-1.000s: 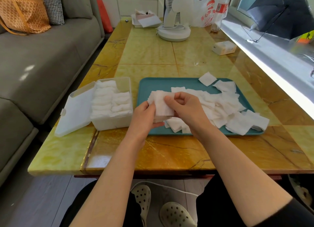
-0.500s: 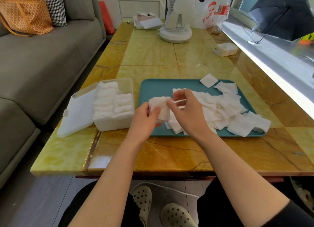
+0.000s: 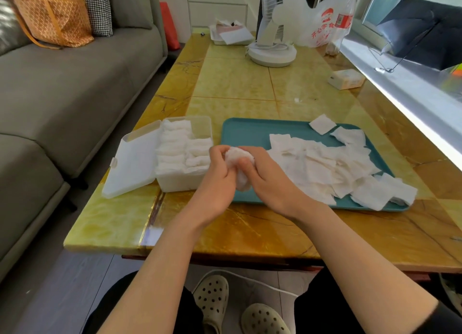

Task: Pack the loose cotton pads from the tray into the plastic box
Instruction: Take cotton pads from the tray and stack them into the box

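Note:
A teal tray (image 3: pixel 240 133) lies on the yellow table and carries a loose heap of white square cotton pads (image 3: pixel 332 168). To its left stands a clear plastic box (image 3: pixel 185 178) with its white lid hinged open; rows of folded pads fill it. Over the tray's left edge, my left hand (image 3: pixel 215 178) and my right hand (image 3: pixel 272 181) together grip a small bunched stack of cotton pads (image 3: pixel 240 158). Fingers of both hands curl round the stack, which hides most of it.
A white fan base (image 3: pixel 272 53), a small tray of papers (image 3: pixel 230 36), a plastic bag and a bottle (image 3: pixel 342 18) stand at the table's far end. A small box (image 3: pixel 347 78) sits near the window ledge. A grey sofa runs along the left.
The flat pads held between both hands have been folded and squeezed into a compact bundle. Both hands have shifted left toward the plastic box.

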A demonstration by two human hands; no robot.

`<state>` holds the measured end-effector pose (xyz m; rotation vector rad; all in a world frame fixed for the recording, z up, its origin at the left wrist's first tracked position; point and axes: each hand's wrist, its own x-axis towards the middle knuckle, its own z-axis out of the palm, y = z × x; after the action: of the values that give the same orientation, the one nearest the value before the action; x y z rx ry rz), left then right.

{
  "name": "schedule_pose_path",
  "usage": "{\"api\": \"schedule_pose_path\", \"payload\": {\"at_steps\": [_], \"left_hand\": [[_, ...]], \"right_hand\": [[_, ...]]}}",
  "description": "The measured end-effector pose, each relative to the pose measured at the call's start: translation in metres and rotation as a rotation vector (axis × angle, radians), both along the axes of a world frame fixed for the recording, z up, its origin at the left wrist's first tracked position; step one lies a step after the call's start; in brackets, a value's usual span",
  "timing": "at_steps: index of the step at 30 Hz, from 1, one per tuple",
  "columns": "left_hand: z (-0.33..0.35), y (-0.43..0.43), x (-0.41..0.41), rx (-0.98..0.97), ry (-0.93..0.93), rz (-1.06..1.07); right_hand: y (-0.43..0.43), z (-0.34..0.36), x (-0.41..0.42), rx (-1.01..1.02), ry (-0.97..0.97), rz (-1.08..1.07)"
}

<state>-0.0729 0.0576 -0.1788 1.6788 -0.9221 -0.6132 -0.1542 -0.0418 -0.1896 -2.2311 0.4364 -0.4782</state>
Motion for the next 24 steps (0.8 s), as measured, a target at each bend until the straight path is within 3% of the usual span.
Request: {"api": "schedule_pose_path", "payload": {"at_steps": [5,9,12,15,18,24], "left_hand": [[0.002,0.009,0.01,-0.041,-0.109,0.118],[0.005,0.019,0.026,-0.043,-0.311,0.373],[0.004,0.028,0.04,0.087,-0.519,0.536],[-0.003,0.031,0.049,0.33,-0.683,0.494],[-0.008,0.03,0.052,0.443,-0.774,0.444],[-0.01,0.03,0.054,0.479,-0.806,0.43]], "right_hand": [[0.0,0.021,0.007,0.029,-0.009,-0.056],[-0.01,0.035,0.03,0.078,-0.086,-0.171],[-0.017,0.041,0.061,0.116,-0.199,-0.252],[-0.023,0.038,0.098,0.044,-0.196,-0.229],[-0.03,0.031,0.123,-0.101,-0.068,-0.15],[-0.032,0.037,0.135,-0.493,0.32,0.064]]}}
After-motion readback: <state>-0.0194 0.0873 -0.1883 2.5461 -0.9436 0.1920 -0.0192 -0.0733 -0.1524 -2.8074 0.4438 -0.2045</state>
